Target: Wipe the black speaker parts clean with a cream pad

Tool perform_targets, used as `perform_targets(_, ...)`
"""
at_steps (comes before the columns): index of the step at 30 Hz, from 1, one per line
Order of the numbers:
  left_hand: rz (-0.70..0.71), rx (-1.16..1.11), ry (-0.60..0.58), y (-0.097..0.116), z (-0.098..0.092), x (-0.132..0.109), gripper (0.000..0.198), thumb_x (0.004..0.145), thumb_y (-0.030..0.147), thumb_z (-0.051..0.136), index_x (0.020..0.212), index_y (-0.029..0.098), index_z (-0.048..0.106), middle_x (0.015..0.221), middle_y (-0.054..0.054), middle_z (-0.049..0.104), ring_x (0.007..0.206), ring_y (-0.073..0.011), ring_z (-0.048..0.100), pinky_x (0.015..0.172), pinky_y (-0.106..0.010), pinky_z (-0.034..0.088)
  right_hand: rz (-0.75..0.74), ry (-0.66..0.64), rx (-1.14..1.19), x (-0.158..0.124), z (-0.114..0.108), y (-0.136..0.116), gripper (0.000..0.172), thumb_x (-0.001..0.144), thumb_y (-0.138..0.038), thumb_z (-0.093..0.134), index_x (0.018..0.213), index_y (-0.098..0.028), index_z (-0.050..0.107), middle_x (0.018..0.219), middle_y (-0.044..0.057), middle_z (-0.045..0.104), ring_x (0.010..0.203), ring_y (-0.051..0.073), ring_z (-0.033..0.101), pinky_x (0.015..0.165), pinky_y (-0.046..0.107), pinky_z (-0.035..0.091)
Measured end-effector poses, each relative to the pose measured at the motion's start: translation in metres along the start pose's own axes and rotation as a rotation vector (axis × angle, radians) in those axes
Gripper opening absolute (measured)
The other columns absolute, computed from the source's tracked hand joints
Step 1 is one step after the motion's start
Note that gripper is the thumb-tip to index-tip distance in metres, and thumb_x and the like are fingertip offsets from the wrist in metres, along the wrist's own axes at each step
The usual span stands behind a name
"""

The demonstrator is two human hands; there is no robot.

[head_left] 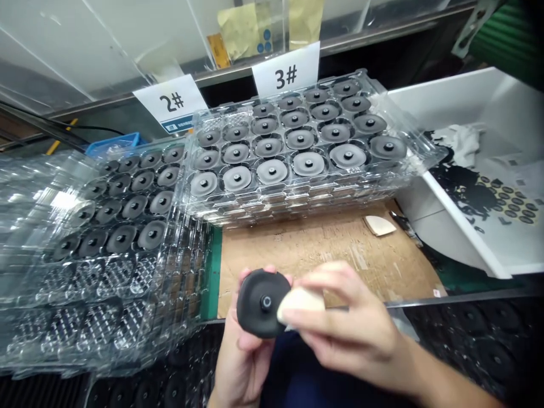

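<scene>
My left hand (249,340) is wrapped round the edge of a black round disc (254,309) with a small raised hub at its centre, its dished face turned up toward me. Between the thumb and fingers of my right hand (348,317) is a cream-coloured sponge wedge (304,303). The sponge overlaps the disc's right edge; whether it presses on the surface, I cannot tell. Behind my hands lies a brown board (276,249), and a second cream wedge (379,225) rests on its far right part.
A stack of clear plastic trays (293,195) holding several like discs stands behind the board. More clear trays (106,272) are stacked at the left. On the right, a white bin (463,221) contains black scraps and round stickers. Signs marked 2# (172,102) and 3# (287,73) stand behind.
</scene>
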State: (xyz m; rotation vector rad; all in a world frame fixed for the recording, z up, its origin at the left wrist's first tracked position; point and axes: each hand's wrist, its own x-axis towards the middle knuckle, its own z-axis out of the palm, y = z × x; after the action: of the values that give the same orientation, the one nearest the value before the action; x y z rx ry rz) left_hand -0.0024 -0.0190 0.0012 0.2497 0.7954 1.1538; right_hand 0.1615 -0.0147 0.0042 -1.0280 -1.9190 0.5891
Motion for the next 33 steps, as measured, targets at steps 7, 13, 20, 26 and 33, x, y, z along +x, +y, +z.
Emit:
perform_targets(7, 0.231, 0.057, 0.061, -0.015, 0.014, 0.005, 0.05, 0.056, 0.023, 0.079, 0.099, 0.039, 0.059, 0.109, 0.008, 0.064, 0.105, -0.0199, 0.058, 0.091, -0.029, 0.046, 0.033, 0.168, -0.05, 0.0, 0.012, -0.008, 0.027, 0.071, -0.009, 0.063, 0.095, -0.019, 0.07, 0.096, 0.009, 0.056, 0.086, 0.02, 0.052, 0.074, 0.036, 0.047)
perform_targets(13, 0.257, 0.065, 0.048, -0.017, 0.009, 0.006, 0.052, 0.057, 0.021, 0.079, 0.1, 0.04, 0.057, 0.111, 0.01, 0.063, 0.109, -0.0188, 0.056, 0.092, -0.028, 0.045, 0.069, 0.201, -0.07, -0.001, 0.014, -0.008, 0.025, 0.072, -0.01, 0.062, 0.094, -0.019, 0.07, 0.095, 0.009, 0.056, 0.088, 0.02, 0.052, 0.075, 0.036, 0.047)
perform_targets(20, 0.338, 0.036, 0.079, -0.015, 0.007, 0.003, 0.051, 0.059, 0.019, 0.077, 0.103, 0.034, 0.056, 0.109, 0.006, 0.063, 0.109, -0.0203, 0.056, 0.091, -0.025, 0.046, 0.183, 0.23, -0.082, -0.003, 0.02, -0.001, 0.028, 0.074, -0.011, 0.061, 0.1, -0.02, 0.068, 0.098, 0.008, 0.056, 0.093, 0.021, 0.051, 0.079, 0.038, 0.045)
perform_targets(26, 0.32, 0.048, 0.022, -0.011, 0.003, 0.006, 0.05, 0.063, 0.017, 0.074, 0.107, 0.033, 0.055, 0.114, 0.003, 0.061, 0.113, -0.0239, 0.054, 0.094, -0.029, 0.045, 0.347, 0.202, 0.053, -0.018, 0.02, 0.014, 0.028, 0.079, -0.015, 0.058, 0.104, -0.024, 0.065, 0.099, 0.006, 0.055, 0.094, 0.019, 0.053, 0.081, 0.036, 0.046)
perform_targets(33, 0.199, 0.024, 0.077, -0.018, -0.003, 0.006, 0.054, 0.063, 0.02, 0.075, 0.111, 0.033, 0.056, 0.112, 0.002, 0.066, 0.103, -0.017, 0.06, 0.085, -0.021, 0.049, 0.112, 0.107, 0.012, 0.007, 0.007, -0.004, 0.03, 0.084, -0.019, 0.054, 0.114, -0.024, 0.061, 0.114, 0.006, 0.056, 0.104, 0.021, 0.05, 0.087, 0.038, 0.043)
